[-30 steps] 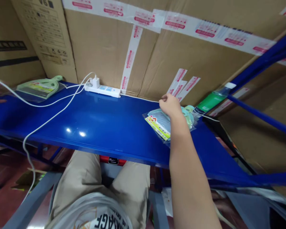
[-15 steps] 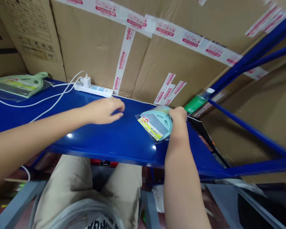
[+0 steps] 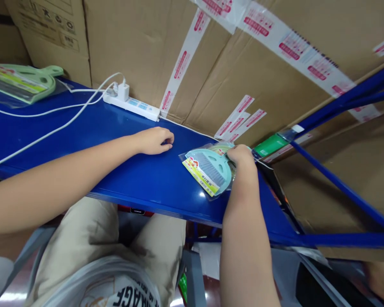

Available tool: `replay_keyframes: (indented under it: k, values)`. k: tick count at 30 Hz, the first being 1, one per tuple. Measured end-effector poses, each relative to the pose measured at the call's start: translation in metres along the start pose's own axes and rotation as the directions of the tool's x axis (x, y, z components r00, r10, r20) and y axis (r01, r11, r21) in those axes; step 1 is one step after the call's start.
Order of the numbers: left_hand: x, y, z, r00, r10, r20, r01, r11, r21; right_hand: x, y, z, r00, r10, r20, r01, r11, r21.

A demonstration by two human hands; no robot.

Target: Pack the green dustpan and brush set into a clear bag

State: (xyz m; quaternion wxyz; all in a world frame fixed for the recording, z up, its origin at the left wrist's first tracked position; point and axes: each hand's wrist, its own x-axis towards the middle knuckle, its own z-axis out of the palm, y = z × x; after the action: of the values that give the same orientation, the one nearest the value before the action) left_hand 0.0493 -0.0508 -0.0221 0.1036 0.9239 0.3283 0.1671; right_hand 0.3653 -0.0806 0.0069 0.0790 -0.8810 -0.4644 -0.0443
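My right hand (image 3: pixel 242 154) is closed around the handle end of a light blue mini dustpan and brush set (image 3: pixel 216 164). The set is in clear plastic with a yellow and white label, and it lies tilted on the blue tabletop (image 3: pixel 141 179). A pale green piece shows behind its upper edge; what it belongs to is partly hidden. My left hand (image 3: pixel 155 140) rests on the tabletop to the left of the set. Its fingers are loosely curled in, with nothing seen in them.
A white power strip (image 3: pixel 141 108) with plugs and white cables lies along the cardboard wall (image 3: pixel 128 47). At far left is a bagged light green dustpan set (image 3: pixel 35 83). A green-labelled bottle (image 3: pixel 272 145) leans near the blue frame bar (image 3: pixel 336 175) at right.
My left hand has settled lower toward the tabletop and its fingers have curled in. My right hand keeps its grip on the dustpan and brush set. The camera view has tilted.
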Motion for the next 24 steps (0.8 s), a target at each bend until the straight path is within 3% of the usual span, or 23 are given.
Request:
replay_keyframes:
  k: [5, 9, 12, 17, 24]
  values:
    - [0.001, 0.003, -0.001, 1.000, 0.003, 0.005, -0.003, 0.997, -0.073, -0.020, -0.026, -0.005, 0.987, -0.129, 0.096, 0.127, 0.992, 0.024]
    - [0.001, -0.011, -0.009, 0.994, -0.112, 0.002, 0.112, 0.985, -0.128, -0.033, -0.041, -0.004, 0.968, -0.059, 0.245, -0.022, 0.948, 0.317]
    - [0.002, -0.021, -0.013, 0.980, -0.187, 0.068, 0.194, 0.973, -0.120, -0.040, -0.049, -0.002, 0.950, -0.091, 0.300, -0.066, 0.876, 0.477]
    - [0.003, -0.030, -0.012, 0.963, -0.248, 0.110, 0.251, 0.968, -0.015, -0.047, -0.061, -0.003, 0.921, -0.206, 0.331, 0.061, 0.915, 0.400]
    - [0.000, -0.043, -0.020, 0.948, -0.268, 0.171, 0.278, 0.960, -0.036, -0.053, -0.068, -0.006, 0.900, -0.137, 0.413, -0.052, 0.909, 0.413]
